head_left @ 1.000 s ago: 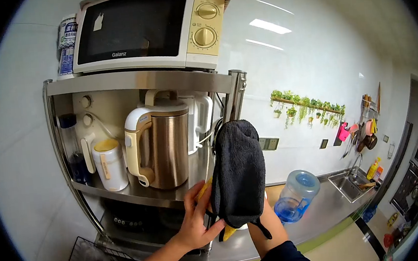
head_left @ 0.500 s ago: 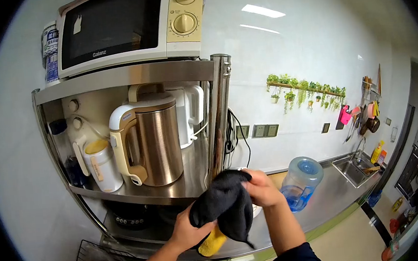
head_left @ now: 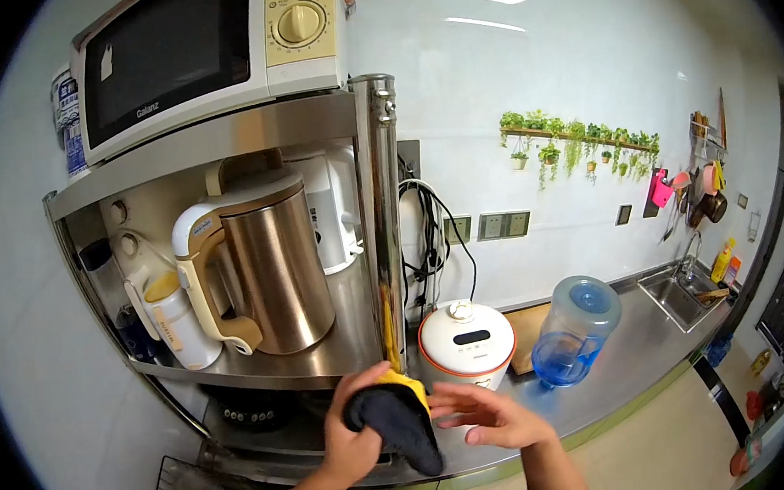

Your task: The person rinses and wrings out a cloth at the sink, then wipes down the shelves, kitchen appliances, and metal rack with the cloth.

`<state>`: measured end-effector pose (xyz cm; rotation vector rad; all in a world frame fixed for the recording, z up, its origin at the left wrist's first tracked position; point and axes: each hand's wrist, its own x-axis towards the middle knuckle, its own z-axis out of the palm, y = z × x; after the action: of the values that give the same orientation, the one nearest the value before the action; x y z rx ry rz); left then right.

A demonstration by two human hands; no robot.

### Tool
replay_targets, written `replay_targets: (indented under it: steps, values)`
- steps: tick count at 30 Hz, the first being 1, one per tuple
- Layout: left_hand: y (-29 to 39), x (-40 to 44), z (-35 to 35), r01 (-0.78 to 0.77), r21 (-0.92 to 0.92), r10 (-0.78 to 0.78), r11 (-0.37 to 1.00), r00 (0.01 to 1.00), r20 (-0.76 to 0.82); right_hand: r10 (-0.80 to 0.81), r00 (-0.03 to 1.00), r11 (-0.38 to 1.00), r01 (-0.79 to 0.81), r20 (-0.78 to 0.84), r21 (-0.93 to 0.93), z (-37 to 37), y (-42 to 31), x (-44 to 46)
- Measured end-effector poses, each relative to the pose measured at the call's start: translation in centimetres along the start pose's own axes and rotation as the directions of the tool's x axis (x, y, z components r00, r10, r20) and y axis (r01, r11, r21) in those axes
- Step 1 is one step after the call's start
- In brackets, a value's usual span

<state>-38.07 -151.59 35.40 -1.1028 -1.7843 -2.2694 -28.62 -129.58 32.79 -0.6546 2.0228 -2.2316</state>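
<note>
Left grip (head_left: 350,440): holding black-yellow cloth (head_left: 400,423) | right grip (head_left: 498,418): spread, beside its yellow edge

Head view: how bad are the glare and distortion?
Head view: strong fisheye, black corners, bowing the rack at the left; head view: white glare streaks high on the wall, highlights on the steel jug; head view: the cloth's black side is dark, detail hard to read.

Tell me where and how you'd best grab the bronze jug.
Probably by the looped handle, reaching in from the front, on the picture's left: the loop juts out on that side, while the jug itself looks wide and smooth.
</note>
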Motion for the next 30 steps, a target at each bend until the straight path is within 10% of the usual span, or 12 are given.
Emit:
replay_targets:
  steps: [2,5,8,12,14,22,30]
  values:
    - [0.6,-0.1,0.7,-0.294,0.339,0.201,0.893,0.937,0.284,-0.128,0.986,0.970,0.146,-0.104,0.194,2.1,1.0,1.0]
    - [0.1,-1.1,2.4,-0.435,0.413,0.132,0.800,0.800,0.585,-0.310,0.925,0.950,0.291,-0.220,-0.115,2.9,2.7,1.9]
    - [-0.1,-1.1,2.5,-0.473,0.358,0.134,0.805,0.733,0.667,-0.249,0.897,0.966,0.259,-0.365,-0.024,2.4,3.4,1.6]
    - [1.0,-1.8,1.0,-0.381,0.367,0.057,0.849,0.755,0.653,-0.232,0.902,0.971,0.195,-0.364,-0.135,2.4,3.4,1.0]
    - [1.3,-1.8,0.2,-0.532,0.339,0.254,0.776,0.755,0.605,-0.406,0.851,0.884,0.274,-0.334,-0.378,2.2,2.6,1.2]
    - [0.1,0.0,-2.5,-0.232,0.417,0.264,0.879,0.964,-0.020,-0.810,0.416,0.570,0.725,-0.414,-0.386,0.7,-8.7,8.9]
    - [-1.4,0.7,-3.1,-0.177,0.243,0.205,0.954,0.974,-0.098,-0.981,0.182,-0.009,0.311,0.068,-0.950,2.4,-10.8,20.0]
